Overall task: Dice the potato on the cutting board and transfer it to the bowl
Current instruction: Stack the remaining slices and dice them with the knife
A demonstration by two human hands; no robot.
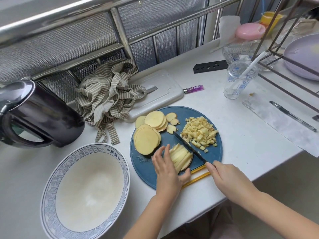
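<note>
Left hand [166, 167]: grip curled round pale potato strips [181, 156] on round blue cutting board [214, 153].
Right hand [224, 176]: grip clasping black knife [188, 147], blade across strips.
Diced potato [200, 131]: heaped right on board.

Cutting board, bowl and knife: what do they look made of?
Cutting board: probably plastic; matte blue, uniform colour, no grain visible. Bowl: likely glazed ceramic, possibly melamine; white with a soft sheen and a printed blue wave band. Knife: matte black blade, coated steel or ceramic; cannot tell which.
</note>
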